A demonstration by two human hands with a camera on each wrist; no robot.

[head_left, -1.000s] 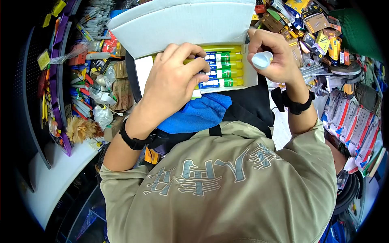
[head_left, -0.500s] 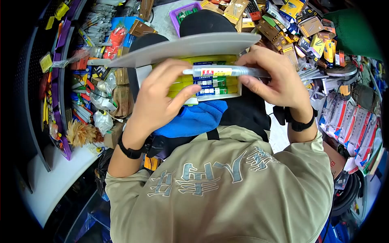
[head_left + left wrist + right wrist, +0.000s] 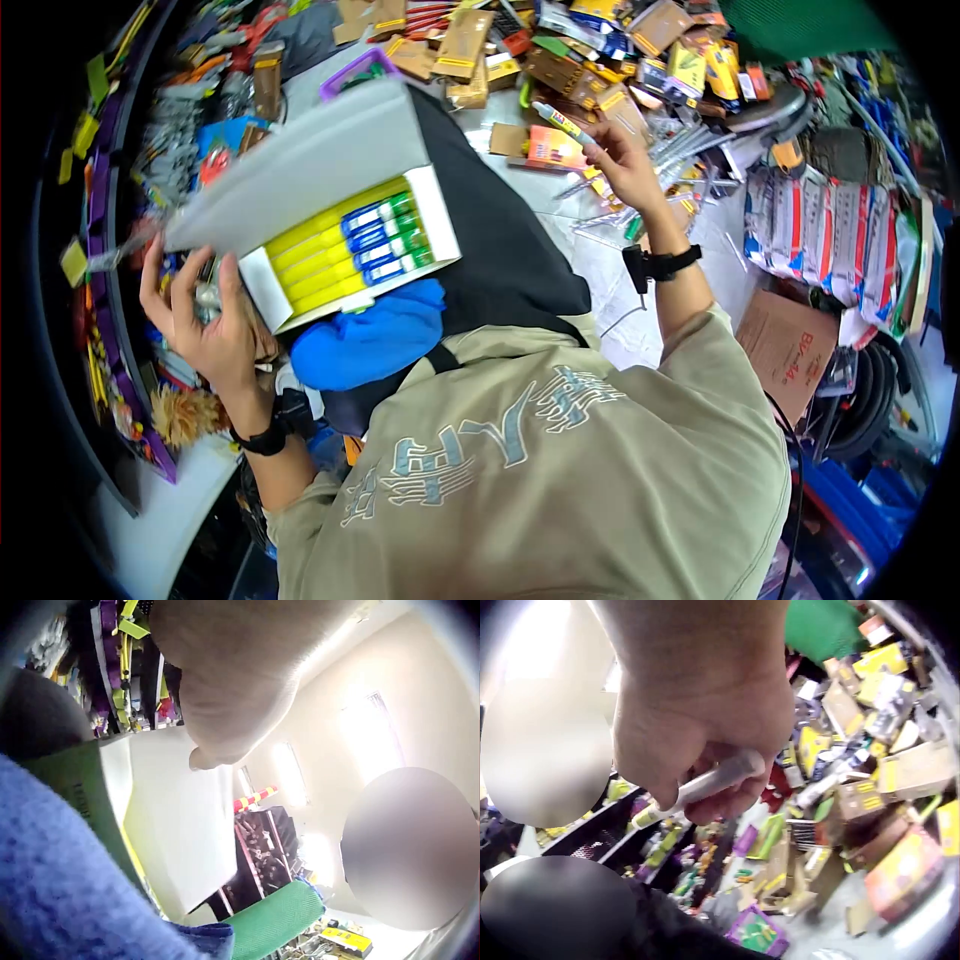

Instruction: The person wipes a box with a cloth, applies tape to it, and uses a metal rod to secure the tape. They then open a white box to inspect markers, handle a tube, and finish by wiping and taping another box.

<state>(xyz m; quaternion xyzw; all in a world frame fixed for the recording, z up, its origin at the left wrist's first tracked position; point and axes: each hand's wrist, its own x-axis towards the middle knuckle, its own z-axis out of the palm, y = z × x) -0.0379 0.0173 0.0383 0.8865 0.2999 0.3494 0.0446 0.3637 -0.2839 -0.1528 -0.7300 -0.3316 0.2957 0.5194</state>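
Note:
An open white box (image 3: 436, 215) sits tilted on the person's lap, its lid (image 3: 300, 165) raised. Inside lie several yellow tubes (image 3: 315, 262) with blue and green ends. The left hand (image 3: 207, 325) is at the box's left side, fingers spread, close to the lid's corner; in the left wrist view that hand (image 3: 232, 682) is beside the white lid (image 3: 180, 817). Out to the right, the right hand (image 3: 628, 165) pinches a pale tube with a yellow label (image 3: 562, 122). The right wrist view shows the hand (image 3: 705, 727) with fingers curled round the tube (image 3: 712, 782).
A blue cloth (image 3: 370, 335) lies against the box's near side. Many small cartons (image 3: 465, 45) are heaped at the back, with a purple basket (image 3: 345, 80) left of them. Shelving (image 3: 100, 240) stands at the left; a brown carton (image 3: 788, 350) is at the right.
The right hand has carried the tube from above the box out to the right. The left hand has moved left, away from the box's contents. The view has turned, and the box appears further left.

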